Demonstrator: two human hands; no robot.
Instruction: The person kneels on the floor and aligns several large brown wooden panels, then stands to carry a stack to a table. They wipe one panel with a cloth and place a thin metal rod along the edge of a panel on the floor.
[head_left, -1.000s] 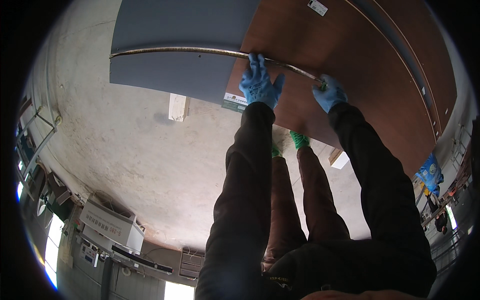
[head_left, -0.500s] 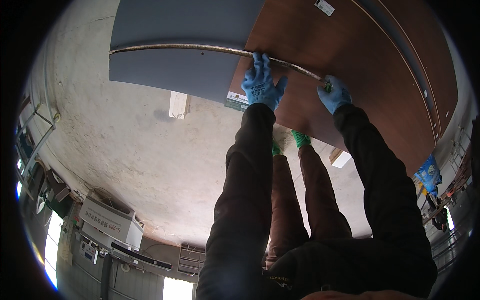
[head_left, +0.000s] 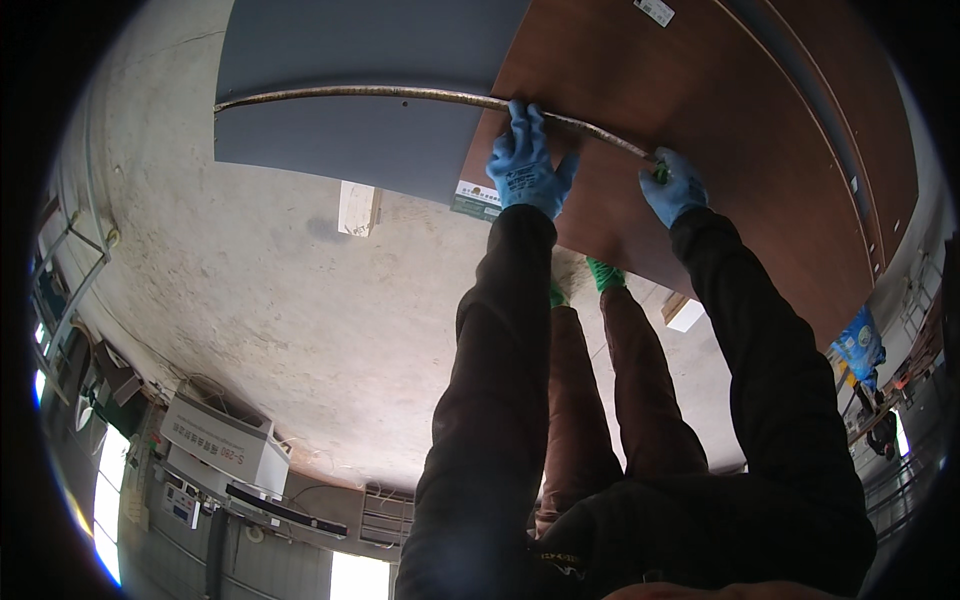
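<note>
A worn, metallic tape measure (head_left: pixel 390 91) stretches as a long thin blade from the left edge of a grey panel (head_left: pixel 340 135) across onto a brown panel (head_left: pixel 620 80). My left hand (head_left: pixel 530 165), in a blue glove, lies flat with fingers out. Its fingertips press on the blade where the two panels meet, and the thumb is apart. My right hand (head_left: pixel 678 188), also blue-gloved, is closed at the blade's right end. A small green part shows between its fingers; the rest of what it grips is hidden.
Pale blocks (head_left: pixel 357 208) stand on the concrete floor (head_left: pixel 260 270) by the panels' near edge. A printed label (head_left: pixel 477 198) lies at the seam. More brown boards (head_left: pixel 850 80) are at right, near a blue bag (head_left: pixel 860 345). A white machine (head_left: pixel 220 440) stands lower left.
Both hands have shifted very slightly to the right in the picture. Their hold and the tape's position across the panels look the same.
</note>
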